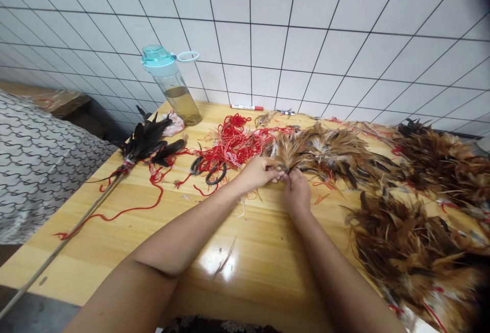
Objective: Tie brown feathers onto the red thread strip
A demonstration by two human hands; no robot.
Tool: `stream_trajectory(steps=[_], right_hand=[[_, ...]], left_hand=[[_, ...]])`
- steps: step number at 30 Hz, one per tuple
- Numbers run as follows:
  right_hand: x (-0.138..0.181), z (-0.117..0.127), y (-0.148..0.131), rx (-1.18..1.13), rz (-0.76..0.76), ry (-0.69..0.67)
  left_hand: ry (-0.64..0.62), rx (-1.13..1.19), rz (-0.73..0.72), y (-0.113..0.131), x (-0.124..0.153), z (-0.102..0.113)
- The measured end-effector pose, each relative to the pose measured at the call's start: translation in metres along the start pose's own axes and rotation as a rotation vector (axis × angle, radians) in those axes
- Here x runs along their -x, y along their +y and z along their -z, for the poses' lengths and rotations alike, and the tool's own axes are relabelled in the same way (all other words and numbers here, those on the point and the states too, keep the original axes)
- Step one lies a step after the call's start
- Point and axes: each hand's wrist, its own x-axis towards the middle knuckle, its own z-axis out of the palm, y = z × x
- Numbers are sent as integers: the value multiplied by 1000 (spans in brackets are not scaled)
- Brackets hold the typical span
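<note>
Both my hands meet at the base of a tan feather bunch (288,150) in the middle of the table. My left hand (257,174) pinches it from the left, thumb and fingers together. From the right, my right hand (297,190) closes on the same base, its fingertips partly hidden. A long heap of brown feathers (337,150) lies just behind and to the right. Left of my hands is a tangle of red string (229,144), with black-handled scissors (216,174) at its near edge, their blades hidden.
A bottle of yellowish liquid (179,101) stands at the back left, near a red-and-white marker (247,107). A stick (76,226) tipped with black feathers (143,139) overhangs the left edge. Dark brown feather bundles (413,251) cover the right side. A tiled wall (268,47) rises behind.
</note>
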Motion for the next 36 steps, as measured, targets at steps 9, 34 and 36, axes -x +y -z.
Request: stream_trajectory(steps=[9, 34, 36], right_hand=[[5, 5, -11, 224, -25, -55], [-8, 1, 6, -467, -76, -67], [-9, 2, 7, -485, -66, -81]], left_hand=[[76, -74, -10, 0, 2, -7], [98, 210, -11, -9, -3, 0], [66, 256, 3, -8, -3, 0]])
